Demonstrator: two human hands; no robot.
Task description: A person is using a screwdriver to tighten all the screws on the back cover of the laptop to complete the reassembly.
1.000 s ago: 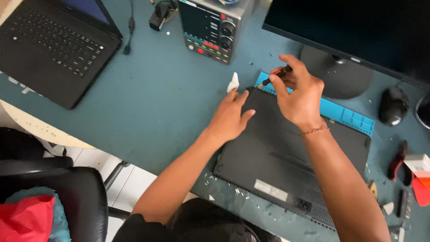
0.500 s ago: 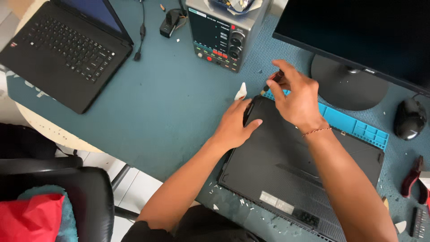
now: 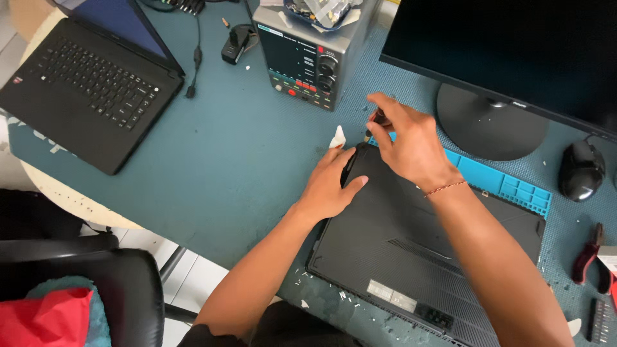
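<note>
A black laptop [image 3: 418, 250] lies upside down on the blue-green desk, bottom panel up. My left hand [image 3: 331, 183] rests flat on its far left corner, fingers spread over the edge. My right hand [image 3: 411, 144] is closed around a small black screwdriver [image 3: 375, 122] and holds its tip down at that same corner, just beyond my left fingertips. A thin red cord circles my right wrist. A small white scrap [image 3: 337, 137] lies on the desk beside the corner.
A blue sorting tray [image 3: 508, 183] lies behind the laptop. Further back stand a monitor on a round base [image 3: 491, 122] and a grey bench power supply [image 3: 305, 54]. An open black laptop [image 3: 90, 83] sits far left, a mouse [image 3: 581, 170] and red pliers [image 3: 588, 257] at right.
The view has drifted, so everything sits lower and further right in frame. My right hand has brought the screwdriver down to the laptop's corner, and my left hand has slid up to that edge.
</note>
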